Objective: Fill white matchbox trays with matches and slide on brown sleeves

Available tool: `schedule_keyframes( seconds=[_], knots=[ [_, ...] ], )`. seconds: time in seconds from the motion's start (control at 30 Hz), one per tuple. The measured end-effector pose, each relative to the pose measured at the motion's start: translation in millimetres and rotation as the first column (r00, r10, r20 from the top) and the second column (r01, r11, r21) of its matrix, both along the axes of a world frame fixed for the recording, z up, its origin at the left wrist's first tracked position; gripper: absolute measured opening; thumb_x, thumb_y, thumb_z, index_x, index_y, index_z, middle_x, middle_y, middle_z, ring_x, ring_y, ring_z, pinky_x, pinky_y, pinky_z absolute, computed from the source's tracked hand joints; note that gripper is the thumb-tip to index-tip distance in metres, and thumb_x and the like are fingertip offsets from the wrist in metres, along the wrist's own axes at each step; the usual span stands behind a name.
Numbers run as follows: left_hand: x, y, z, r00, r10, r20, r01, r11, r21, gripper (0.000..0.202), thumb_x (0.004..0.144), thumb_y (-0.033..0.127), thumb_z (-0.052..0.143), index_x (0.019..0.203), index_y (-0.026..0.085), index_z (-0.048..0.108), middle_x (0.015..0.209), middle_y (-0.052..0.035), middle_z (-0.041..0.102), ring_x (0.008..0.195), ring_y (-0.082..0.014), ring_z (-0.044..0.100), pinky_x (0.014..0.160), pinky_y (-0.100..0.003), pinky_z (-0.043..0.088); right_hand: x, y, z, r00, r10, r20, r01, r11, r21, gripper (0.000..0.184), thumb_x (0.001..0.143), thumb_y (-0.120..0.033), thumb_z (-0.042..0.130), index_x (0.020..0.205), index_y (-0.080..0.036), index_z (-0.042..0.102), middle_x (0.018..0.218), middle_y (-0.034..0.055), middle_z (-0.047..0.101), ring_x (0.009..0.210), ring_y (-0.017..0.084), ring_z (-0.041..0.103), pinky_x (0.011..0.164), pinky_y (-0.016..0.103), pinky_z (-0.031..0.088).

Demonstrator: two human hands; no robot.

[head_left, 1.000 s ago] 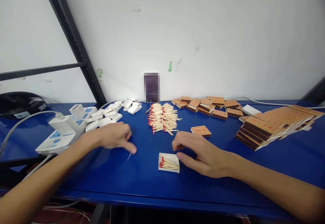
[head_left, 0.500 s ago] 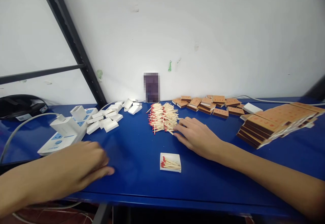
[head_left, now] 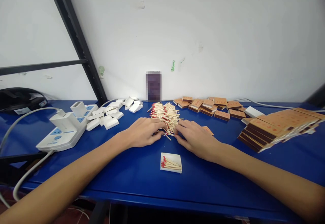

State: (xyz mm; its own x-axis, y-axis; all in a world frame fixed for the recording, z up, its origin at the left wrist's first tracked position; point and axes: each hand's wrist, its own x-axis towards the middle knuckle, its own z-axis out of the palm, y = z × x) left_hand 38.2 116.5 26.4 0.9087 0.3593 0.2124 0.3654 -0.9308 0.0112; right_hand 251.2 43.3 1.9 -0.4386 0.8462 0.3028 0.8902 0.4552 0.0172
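A pile of red-tipped matches [head_left: 166, 113] lies on the blue table [head_left: 137, 176], in the middle toward the wall. My left hand [head_left: 142, 133] is at the pile's near left edge, its fingers curled round a few matches. My right hand [head_left: 196, 138] is at the near right edge, with its fingers stretched out and their tips resting on the matches. In front of both hands sits a small white tray [head_left: 171, 163] holding several matches.
White empty trays [head_left: 109, 115] and a white power strip with a charger [head_left: 64, 129] lie at the left. Orange matchbox sleeves [head_left: 210, 105] are scattered at the back, one [head_left: 208, 129] behind my right hand. A stacked row of boxes [head_left: 276, 122] stands at the right.
My left hand came from the table's near left edge up to the match pile. My right hand went from the tray to the pile and stays there.
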Motion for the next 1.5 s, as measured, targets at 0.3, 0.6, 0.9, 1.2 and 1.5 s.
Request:
schedule_keyframes(
  seconds=[0.3,0.6,0.9,1.2,1.5],
  knots=[
    [-3.6,-7.3,-7.4,0.997,-0.071,-0.007,0.070,0.994,-0.084,0.019,0.095,0.025,0.050,0.109,0.022,0.062,0.100,-0.0017,0.066,0.086,-0.0162,0.062,0.070,-0.026,0.043,16.2,-21.4,8.7,0.997,0.014,-0.074,-0.029,0.978,-0.206,0.010,0.090,-0.018,0.049,0.083,-0.022,0.056,0.087,0.0005,0.059,0.077,0.017,0.054,0.069,0.031,0.034],
    [-4.6,-8.4,-5.0,0.995,-0.095,0.021,0.096,0.993,-0.064,0.019,0.094,0.023,0.049,0.107,0.022,0.063,0.094,-0.0031,0.057,0.086,-0.0169,0.056,0.073,-0.027,0.043,8.6,-24.3,10.1,0.993,0.048,-0.110,-0.064,0.987,-0.148,0.016,0.088,-0.016,0.052,0.101,-0.022,0.057,0.094,0.0014,0.061,0.078,0.018,0.056,0.068,0.031,0.034],
    [-7.0,-8.2,-5.0,0.995,-0.091,0.029,0.094,0.987,-0.128,0.017,0.094,0.023,0.050,0.103,0.021,0.064,0.095,-0.0031,0.056,0.085,-0.0166,0.055,0.074,-0.028,0.042,11.7,-26.2,14.0,0.985,0.136,-0.104,-0.158,0.960,-0.234,0.024,0.101,-0.029,0.037,0.089,-0.020,0.055,0.092,0.0046,0.057,0.076,0.017,0.053,0.071,0.032,0.042],
    [-7.7,-10.3,-2.8,0.995,-0.095,0.012,0.096,0.984,-0.150,0.012,0.095,0.021,0.048,0.097,0.019,0.059,0.096,-0.0035,0.056,0.088,-0.0175,0.053,0.078,-0.029,0.040,-1.9,-38.2,27.4,0.950,0.094,-0.297,-0.171,0.954,-0.247,0.013,0.096,-0.025,0.046,0.085,-0.021,0.052,0.085,0.0011,0.058,0.072,0.015,0.051,0.064,0.029,0.039],
    [-19.1,0.9,7.9,0.998,-0.044,0.038,0.045,0.998,-0.043,0.012,0.088,0.021,0.052,0.088,0.018,0.064,0.085,-0.0023,0.059,0.083,-0.0174,0.053,0.078,-0.031,0.040,-17.2,-48.6,22.8,0.911,0.057,-0.409,-0.176,0.950,-0.259,0.007,0.087,-0.021,0.053,0.080,-0.021,0.052,0.081,0.0005,0.058,0.072,0.015,0.050,0.064,0.028,0.039]
  ],
)
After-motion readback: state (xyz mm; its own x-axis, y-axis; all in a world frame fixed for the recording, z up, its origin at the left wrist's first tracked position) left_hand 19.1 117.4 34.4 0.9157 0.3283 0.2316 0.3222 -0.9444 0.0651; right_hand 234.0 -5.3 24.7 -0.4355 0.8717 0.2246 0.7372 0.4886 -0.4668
